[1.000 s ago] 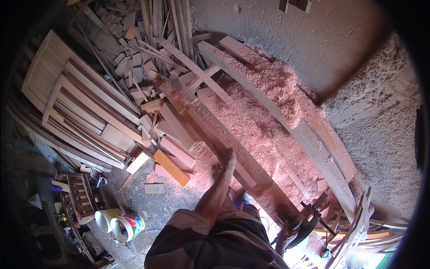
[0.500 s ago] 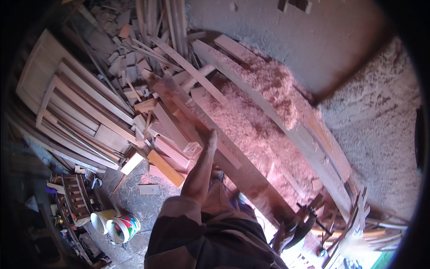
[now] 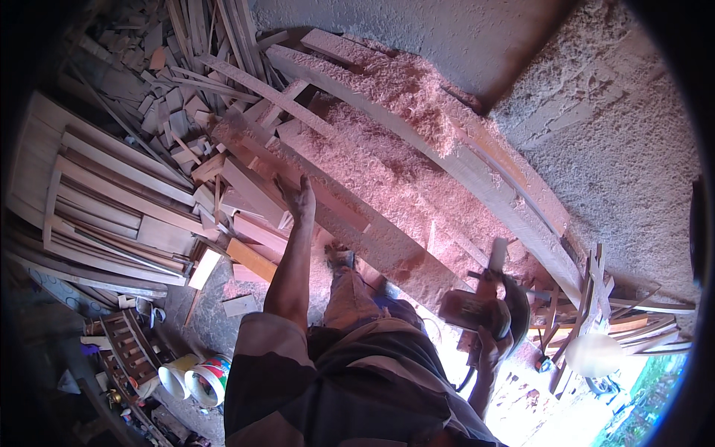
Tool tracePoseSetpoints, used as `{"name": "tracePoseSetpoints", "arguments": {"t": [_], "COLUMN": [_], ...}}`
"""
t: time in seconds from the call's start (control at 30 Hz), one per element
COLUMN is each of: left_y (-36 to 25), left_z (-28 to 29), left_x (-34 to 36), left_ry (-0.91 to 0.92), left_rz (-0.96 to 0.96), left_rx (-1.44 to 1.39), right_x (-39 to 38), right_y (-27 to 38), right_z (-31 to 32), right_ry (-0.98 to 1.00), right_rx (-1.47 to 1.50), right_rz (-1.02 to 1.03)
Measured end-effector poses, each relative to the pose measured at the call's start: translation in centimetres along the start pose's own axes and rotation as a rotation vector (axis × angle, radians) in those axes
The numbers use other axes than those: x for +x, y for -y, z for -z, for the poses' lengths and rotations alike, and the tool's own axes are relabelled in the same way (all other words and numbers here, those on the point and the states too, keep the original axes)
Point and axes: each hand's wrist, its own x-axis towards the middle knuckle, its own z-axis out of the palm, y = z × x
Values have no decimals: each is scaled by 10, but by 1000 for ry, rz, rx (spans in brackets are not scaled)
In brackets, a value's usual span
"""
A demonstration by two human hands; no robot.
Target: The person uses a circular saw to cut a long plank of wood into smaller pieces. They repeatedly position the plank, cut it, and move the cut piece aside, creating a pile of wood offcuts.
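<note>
My left hand [image 3: 298, 197] is raised beside a narrow strip of wood [image 3: 335, 203], fingers apart and holding nothing. That strip lies along a long, dusty plank [image 3: 406, 261], which runs diagonally in front of me. At the plank's right end, my right hand [image 3: 488, 349] grips a power tool that looks like an electric hand planer [image 3: 477, 309]. A cord hangs below it. Slight blur hides the tool's finer parts, and whether it touches the plank I cannot tell.
Pink wood shavings [image 3: 357, 160] heap behind the plank, with a long beam [image 3: 477, 171] across them. Stacked boards and frames [image 3: 112, 201] stand left, scrap blocks [image 3: 160, 112] beyond. Two buckets [image 3: 205, 384] sit at lower left. Wood strips [image 3: 633, 328] lean at right beside bright light.
My left hand has come off the wood and its fingers have spread. My right hand has brought the planer up and into fuller view. The whole view has shifted somewhat.
</note>
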Motion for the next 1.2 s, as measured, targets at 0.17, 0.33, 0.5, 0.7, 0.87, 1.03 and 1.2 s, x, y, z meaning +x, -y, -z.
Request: {"name": "tracePoseSetpoints", "arguments": {"t": [0.17, 0.33, 0.5, 0.7, 0.87, 1.03, 1.2], "left_y": [-43, -84, -80, -48, -24, -13, -10], "left_z": [63, 122, 140, 97, 66, 56, 52], "left_x": [-27, -35, -39, -20, -9, 1, 3], "left_ry": [296, 550, 716, 707, 697, 666, 673], "left_rz": [-577, -825, -941, -1063, -1102, -1172, -1186], "left_rx": [136, 502, 726, 782, 697, 593, 631], "right_x": [11, 28, 34, 34, 40, 43, 42], "right_y": [55, 95, 109, 104, 103, 95, 90], "right_z": [-17, -65, -115, -156, -165, -173, -175], "right_ry": [399, 765, 1005, 1077, 1070, 1060, 1067], "right_rx": [-159, -256, -312, -363, -540, -381, -309], "right_rz": [73, 304, 320, 393, 235, 378, 394]}}
